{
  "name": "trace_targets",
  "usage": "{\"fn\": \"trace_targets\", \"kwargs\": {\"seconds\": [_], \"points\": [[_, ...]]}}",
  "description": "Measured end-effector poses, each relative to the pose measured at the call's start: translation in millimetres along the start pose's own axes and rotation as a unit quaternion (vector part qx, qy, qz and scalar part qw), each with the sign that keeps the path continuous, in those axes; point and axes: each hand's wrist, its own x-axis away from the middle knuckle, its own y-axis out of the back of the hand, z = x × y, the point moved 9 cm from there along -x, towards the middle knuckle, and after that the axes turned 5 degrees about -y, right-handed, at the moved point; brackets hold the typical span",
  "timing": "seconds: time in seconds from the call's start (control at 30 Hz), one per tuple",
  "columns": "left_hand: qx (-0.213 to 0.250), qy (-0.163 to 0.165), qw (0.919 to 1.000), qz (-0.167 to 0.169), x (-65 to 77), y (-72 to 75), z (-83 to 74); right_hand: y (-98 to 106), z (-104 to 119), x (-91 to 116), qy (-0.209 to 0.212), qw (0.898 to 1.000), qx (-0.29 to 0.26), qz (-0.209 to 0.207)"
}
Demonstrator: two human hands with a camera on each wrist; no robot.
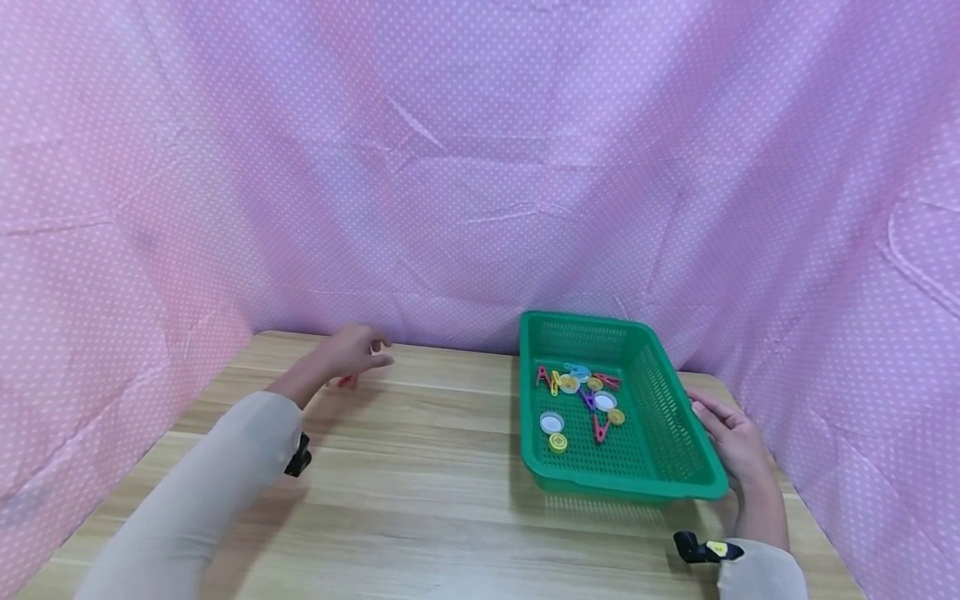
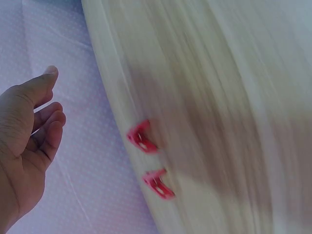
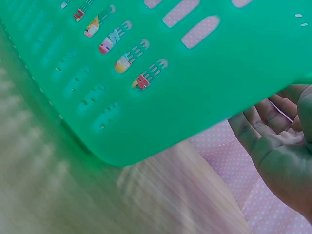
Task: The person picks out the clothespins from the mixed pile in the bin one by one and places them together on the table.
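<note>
My left hand is over the far left of the wooden table, its fingers loosely bent and holding nothing. Two red clothespins lie close together on the table near its edge, beside that hand in the left wrist view. In the head view the hand mostly hides them, leaving a bit of red clothespin visible. At the right, my right hand grips the right rim of a green plastic basket. Inside lie red clothespins, a yellow clothespin, a purple one and several round caps.
Pale wood tabletop stretches between the left hand and the basket. A pink dotted cloth hangs behind the table and along both sides. Light blue clothespins lie toward the basket's far end.
</note>
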Motion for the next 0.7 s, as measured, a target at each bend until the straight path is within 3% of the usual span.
{"fn": "trace_targets", "kwargs": {"seconds": [0.4, 0.7], "points": [[0.01, -0.038, 0.9991, 0.015, -41.9, -9.7, -44.3, 0, 0, 1, -0.012, 1.0, -0.002, 0.004], [0.008, -0.069, 0.9972, 0.029, -64.2, -14.8, -76.4, 0, -1, 0, -0.007, 1.0, -0.009, 0.008]]}}
